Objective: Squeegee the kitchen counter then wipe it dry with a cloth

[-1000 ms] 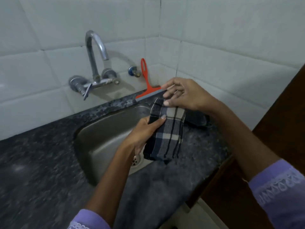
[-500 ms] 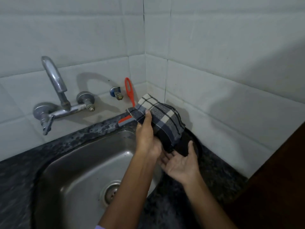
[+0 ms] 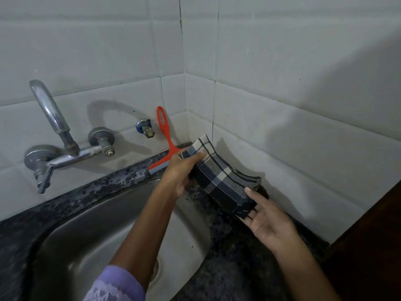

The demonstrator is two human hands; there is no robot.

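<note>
Squeegee [image 3: 166, 146] parked against back wall tiles behind sink [image 3: 91, 231]: squeegee stage looks done. Folded checked cloth [image 3: 221, 181] held above corner counter [image 3: 234, 257]. Left hand [image 3: 181, 173] grips far end; right hand [image 3: 268, 222], fingers spread, supports near end. Wiping dry not begun.

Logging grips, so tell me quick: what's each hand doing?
Left hand: closed, gripping the checked cloth.
Right hand: open, fingers straight under the cloth's lower end.
</note>
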